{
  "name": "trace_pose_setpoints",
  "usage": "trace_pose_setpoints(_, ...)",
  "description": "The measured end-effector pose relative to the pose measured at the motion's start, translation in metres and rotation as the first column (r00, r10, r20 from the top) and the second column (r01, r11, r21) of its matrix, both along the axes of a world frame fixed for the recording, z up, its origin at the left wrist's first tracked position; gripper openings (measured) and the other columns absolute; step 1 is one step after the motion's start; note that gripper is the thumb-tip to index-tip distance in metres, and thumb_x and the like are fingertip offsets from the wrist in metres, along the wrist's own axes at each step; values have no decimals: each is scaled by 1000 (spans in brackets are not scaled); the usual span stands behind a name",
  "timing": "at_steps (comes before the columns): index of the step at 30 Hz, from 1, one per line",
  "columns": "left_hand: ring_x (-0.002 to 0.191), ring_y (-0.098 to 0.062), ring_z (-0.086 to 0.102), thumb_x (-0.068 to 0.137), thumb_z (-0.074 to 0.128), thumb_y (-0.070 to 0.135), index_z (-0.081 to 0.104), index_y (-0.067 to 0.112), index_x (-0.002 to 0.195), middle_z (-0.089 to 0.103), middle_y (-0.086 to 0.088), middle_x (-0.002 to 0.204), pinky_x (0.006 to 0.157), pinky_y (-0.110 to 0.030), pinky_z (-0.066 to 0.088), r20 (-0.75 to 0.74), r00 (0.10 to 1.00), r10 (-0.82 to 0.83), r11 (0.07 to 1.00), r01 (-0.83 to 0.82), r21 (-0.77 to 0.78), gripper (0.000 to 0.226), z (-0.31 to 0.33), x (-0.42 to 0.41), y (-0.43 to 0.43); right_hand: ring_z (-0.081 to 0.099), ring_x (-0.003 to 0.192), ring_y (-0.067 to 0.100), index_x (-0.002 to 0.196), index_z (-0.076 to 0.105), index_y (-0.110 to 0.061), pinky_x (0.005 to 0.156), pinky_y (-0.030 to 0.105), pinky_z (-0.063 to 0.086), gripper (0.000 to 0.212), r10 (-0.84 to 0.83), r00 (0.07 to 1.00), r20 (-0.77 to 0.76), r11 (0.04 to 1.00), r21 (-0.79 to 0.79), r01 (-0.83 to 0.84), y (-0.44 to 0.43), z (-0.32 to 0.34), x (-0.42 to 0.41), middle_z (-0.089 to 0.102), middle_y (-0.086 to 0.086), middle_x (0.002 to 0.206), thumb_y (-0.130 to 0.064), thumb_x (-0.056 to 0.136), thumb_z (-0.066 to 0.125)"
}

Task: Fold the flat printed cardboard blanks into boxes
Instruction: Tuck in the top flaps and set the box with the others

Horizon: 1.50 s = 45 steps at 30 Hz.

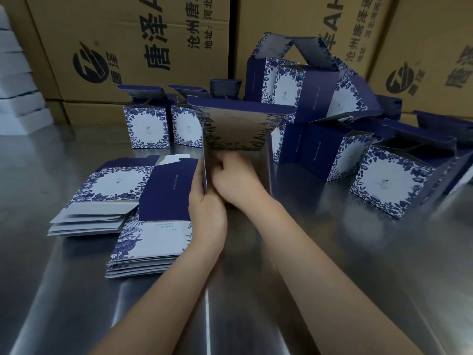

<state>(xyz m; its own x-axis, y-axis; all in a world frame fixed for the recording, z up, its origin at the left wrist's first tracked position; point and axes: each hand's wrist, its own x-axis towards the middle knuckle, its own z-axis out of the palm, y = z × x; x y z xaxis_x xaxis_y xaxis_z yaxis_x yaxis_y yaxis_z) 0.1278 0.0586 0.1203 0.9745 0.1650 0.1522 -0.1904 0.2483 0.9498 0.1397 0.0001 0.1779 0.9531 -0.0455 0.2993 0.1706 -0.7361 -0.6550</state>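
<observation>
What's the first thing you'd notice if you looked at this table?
Two hands in the middle: the left hand grips a half-folded box, the right hand at its bottom edge. Behind and to the right, blue-and-white folded boxes pile up; flat blanks lie stacked at left.

Two blank stacks (102, 198) (151, 242), two hands (206, 206) (238, 180)

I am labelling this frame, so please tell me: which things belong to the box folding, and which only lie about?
Job in hand:
- opened blank, gripped by left hand and right hand
- far stack of flat blanks
- near stack
- finished boxes

Lying about:
- brown cartons behind
- white stack, far left
</observation>
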Motion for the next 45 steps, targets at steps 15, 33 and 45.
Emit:
trace_pose_setpoints(15,78,15,58,94,36,7,45,33,145,63,9,122,66,-7,46,11,1000,-9,973,6,232,57,12,0,8,54,118,9,131,53,-23,92,16,44,42,-209,885,415,871,491,-24,-83,-5,-49,56,-6,129,-3,95,52)
trace_pose_setpoints(33,136,23,12,78,46,70,32,54,138,18,17,161,108,-2,18,309,887,-342,886,195,421,63,24,-10,18,65,109,7,130,60,-29,87,19,52,39,24,964,264,636,740,-219,-89,-17,-40,68,-11,122,-7,97,53)
trace_pose_setpoints(45,107,-27,65,93,62,8,77,25,90,62,-18,123,88,-38,53,183,956,-228,969,204,140,23,37,5,31,64,69,13,90,71,-22,57,26,53,19,-2,988,153,535,835,-129,-89,-14,-44,70,-7,81,-8,83,61)
